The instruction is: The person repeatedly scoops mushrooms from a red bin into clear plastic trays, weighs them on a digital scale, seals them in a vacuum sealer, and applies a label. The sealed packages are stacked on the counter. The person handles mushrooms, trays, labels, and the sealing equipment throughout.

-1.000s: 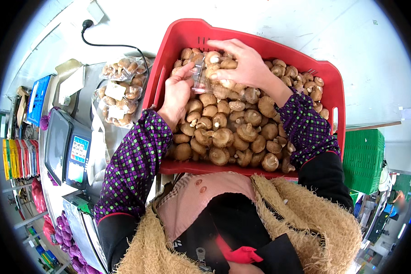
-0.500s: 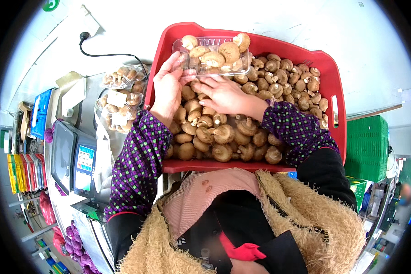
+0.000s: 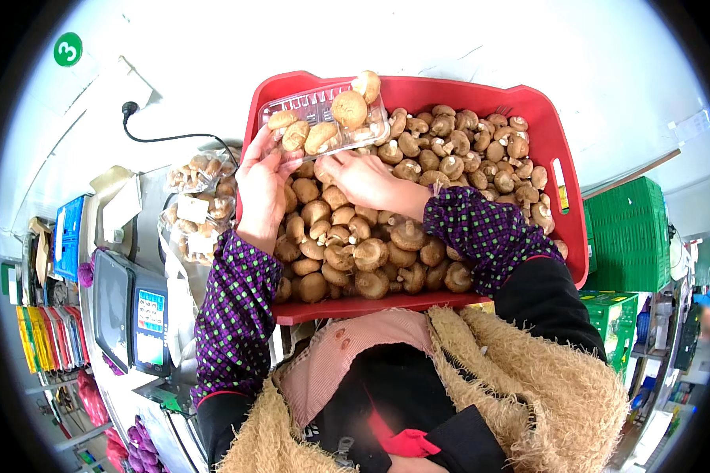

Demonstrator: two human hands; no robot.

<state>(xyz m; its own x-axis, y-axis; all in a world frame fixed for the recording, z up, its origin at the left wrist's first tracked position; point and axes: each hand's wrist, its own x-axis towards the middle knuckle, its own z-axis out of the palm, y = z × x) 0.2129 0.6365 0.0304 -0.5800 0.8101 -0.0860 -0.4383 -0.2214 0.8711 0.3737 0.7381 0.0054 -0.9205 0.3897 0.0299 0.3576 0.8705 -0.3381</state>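
Note:
A red plastic crate [image 3: 558,134] full of brown mushrooms [image 3: 450,158] stands in front of me. A clear plastic punnet [image 3: 315,106] with several mushrooms in it is held over the crate's far left corner. My left hand [image 3: 260,185] grips the punnet's left end from below. My right hand [image 3: 363,180] reaches across under the punnet's near side, fingers touching it and the mushrooms beneath.
Wrapped packs of mushrooms [image 3: 201,201] lie to the left of the crate. A weighing scale with a screen [image 3: 134,319] stands at the lower left, near a blue box [image 3: 67,232]. A black cable [image 3: 166,135] runs along the wall. Green crates [image 3: 627,232] are stacked at right.
The punnet has come up out of the mushroom pile to the crate's far left corner and now holds several mushrooms. My right hand has moved from above the pile to beneath the punnet.

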